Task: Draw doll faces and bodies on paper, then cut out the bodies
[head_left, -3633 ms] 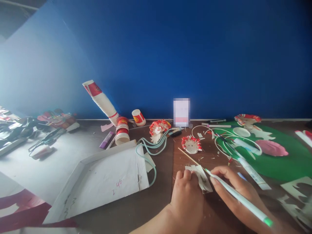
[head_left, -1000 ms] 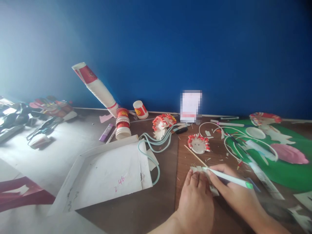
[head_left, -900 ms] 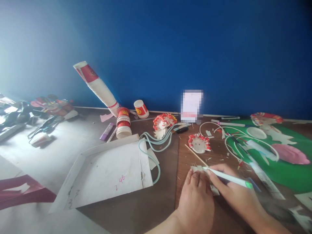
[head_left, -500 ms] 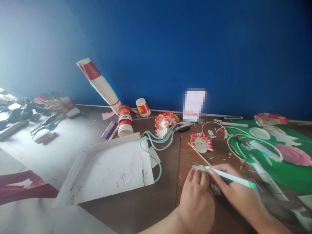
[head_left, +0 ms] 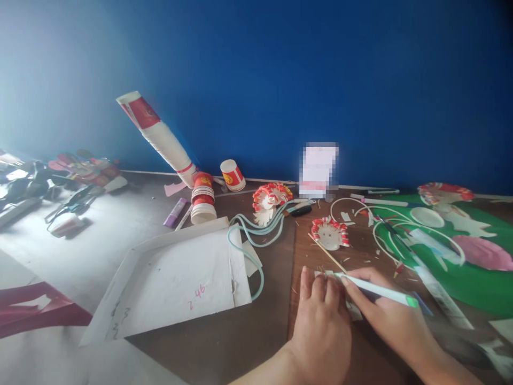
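Observation:
My left hand [head_left: 323, 326] lies palm down on a small white paper piece [head_left: 352, 310] on the brown table, fingers stretched flat and close together. My right hand [head_left: 390, 315] grips a white pen with a green end [head_left: 380, 291]; the pen's tip meets the paper just beyond my left fingertips. A thin wooden stick [head_left: 326, 252] lies just beyond the paper. Farther back sits a cut paper-cup face with a red and white fringe [head_left: 331, 234].
A white cardboard tray [head_left: 176, 278] lies to the left, with pale green tubing [head_left: 252, 235] beside it. Paper cups [head_left: 202, 198] and a leaning cup stack [head_left: 158, 136] stand by the blue wall. A green sheet [head_left: 473, 272] with cutouts lies right; scissors [head_left: 72, 203] far left.
The view has drifted slightly. My left fingers have slid a little forward over the paper. The pen's tip stays at the paper's far edge.

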A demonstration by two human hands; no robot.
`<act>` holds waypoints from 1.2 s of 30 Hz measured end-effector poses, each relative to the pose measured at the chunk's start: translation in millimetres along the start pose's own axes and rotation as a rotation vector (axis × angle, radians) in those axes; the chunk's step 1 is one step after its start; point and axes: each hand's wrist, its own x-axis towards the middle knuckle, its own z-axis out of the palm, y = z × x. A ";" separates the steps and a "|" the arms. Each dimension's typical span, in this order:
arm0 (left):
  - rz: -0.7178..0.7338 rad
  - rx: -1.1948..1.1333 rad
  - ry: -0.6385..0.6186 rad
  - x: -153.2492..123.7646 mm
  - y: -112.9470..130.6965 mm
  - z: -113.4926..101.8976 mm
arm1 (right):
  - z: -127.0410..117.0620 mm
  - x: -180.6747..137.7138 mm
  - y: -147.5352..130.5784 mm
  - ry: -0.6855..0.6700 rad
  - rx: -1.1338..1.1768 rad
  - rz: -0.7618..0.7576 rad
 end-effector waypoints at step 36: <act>0.015 0.005 -0.008 -0.2 -2.9 -3.3 | -15.1 8.8 -2.4 -0.167 -0.155 0.009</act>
